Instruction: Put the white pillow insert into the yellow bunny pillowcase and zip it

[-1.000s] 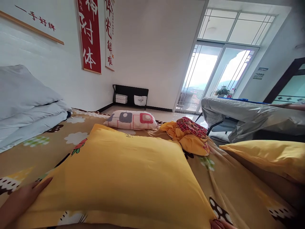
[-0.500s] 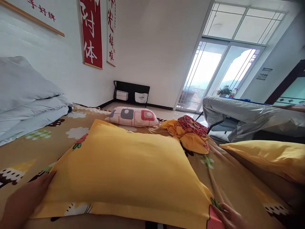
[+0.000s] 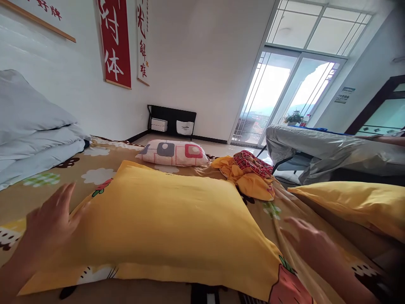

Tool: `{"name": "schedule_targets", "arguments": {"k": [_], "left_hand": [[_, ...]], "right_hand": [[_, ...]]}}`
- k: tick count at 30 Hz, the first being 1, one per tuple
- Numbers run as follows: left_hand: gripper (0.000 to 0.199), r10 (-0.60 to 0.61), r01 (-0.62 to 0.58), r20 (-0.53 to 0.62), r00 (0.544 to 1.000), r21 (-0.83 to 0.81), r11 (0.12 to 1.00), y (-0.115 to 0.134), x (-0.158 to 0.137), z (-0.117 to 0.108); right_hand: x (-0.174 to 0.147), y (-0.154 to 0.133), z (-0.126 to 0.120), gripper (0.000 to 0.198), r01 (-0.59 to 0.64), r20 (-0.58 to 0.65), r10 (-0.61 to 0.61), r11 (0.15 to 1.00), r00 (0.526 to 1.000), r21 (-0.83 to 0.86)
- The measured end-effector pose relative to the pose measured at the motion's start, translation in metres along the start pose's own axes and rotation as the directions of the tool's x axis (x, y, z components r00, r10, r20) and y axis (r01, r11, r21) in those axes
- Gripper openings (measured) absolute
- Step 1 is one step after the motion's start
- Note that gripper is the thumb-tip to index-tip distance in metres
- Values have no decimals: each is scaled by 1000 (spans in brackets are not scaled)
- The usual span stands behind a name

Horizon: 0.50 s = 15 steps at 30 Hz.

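Observation:
A plump yellow pillow (image 3: 177, 219) lies flat on the bed (image 3: 319, 236), which has a brown patterned sheet. A red carrot-like print shows at the pillow's near right corner, and a white animal print runs along its near edge. My left hand (image 3: 50, 223) is raised over the pillow's left edge, fingers apart and holding nothing. To the pillow's right, my right hand (image 3: 313, 240) hovers above the sheet, fingers loosely spread, slightly blurred and empty.
Beyond the pillow lie a small checked pillow (image 3: 172, 153) and a crumpled yellow and red cloth (image 3: 253, 169). Folded white bedding (image 3: 38, 135) is stacked at left. Another yellow pillow (image 3: 354, 198) sits at right, near a plastic-covered table (image 3: 319, 139).
Both hands have let go of the pillow's near corners and lifted. The left moved up and slightly right; the right moved up beside the pillow. The view has shifted slightly.

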<state>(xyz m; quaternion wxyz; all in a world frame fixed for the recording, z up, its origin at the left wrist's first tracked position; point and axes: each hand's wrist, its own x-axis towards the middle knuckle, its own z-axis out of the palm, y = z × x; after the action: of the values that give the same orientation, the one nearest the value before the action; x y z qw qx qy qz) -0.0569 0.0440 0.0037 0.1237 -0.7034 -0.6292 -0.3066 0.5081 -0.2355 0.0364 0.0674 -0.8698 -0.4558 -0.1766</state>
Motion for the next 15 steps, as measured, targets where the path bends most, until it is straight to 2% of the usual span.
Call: {"name": "schedule_targets", "arguments": {"k": [1, 3, 4, 5, 6, 7, 8, 9, 10, 11, 13, 15], "left_hand": [[75, 92, -96, -72, 993, -48, 994, 29, 16, -20], [70, 242, -261, -168, 956, -100, 960, 83, 52, -54], [68, 291, -316, -201, 935, -107, 943, 105, 68, -64], [66, 323, -351, -212, 922, -112, 930, 124, 82, -66], [65, 336, -364, -198, 921, -122, 923, 137, 92, -60], [63, 328, -350, -157, 932, -137, 927, 146, 97, -47], [61, 308, -316, -76, 948, -149, 937, 149, 97, -27], [60, 281, -271, 49, 958, -155, 950, 149, 94, -3], [60, 245, -213, 248, 937, -150, 966, 146, 88, 23], [59, 208, -170, 412, 887, -128, 977, 140, 81, 47], [59, 175, -155, 540, 823, -84, 984, 127, 71, 86], [61, 182, -158, 609, 772, -94, 983, 115, 71, 105]], "right_hand": [[15, -18, -26, 39, 87, -171, -89, 996, 981, -20], [42, -60, -76, 49, 236, -452, -214, 972, 866, -7], [53, -83, -93, 51, 290, -534, -235, 957, 812, 19], [63, -106, -104, 52, 319, -576, -228, 946, 785, 59], [70, -128, -105, 54, 329, -582, -209, 938, 786, 108], [74, -149, -97, 55, 313, -544, -177, 935, 820, 167], [76, -168, -81, 55, 274, -463, -145, 935, 875, 224], [76, -184, -57, 55, 209, -344, -107, 939, 933, 274], [74, -197, -30, 55, 128, -158, -82, 944, 984, 303], [71, -207, -1, 56, 88, -71, -69, 947, 995, 310], [68, -213, 49, 55, 63, 3, -67, 949, 998, 309], [69, -204, 77, 54, 89, 27, -103, 944, 994, 317]]}}
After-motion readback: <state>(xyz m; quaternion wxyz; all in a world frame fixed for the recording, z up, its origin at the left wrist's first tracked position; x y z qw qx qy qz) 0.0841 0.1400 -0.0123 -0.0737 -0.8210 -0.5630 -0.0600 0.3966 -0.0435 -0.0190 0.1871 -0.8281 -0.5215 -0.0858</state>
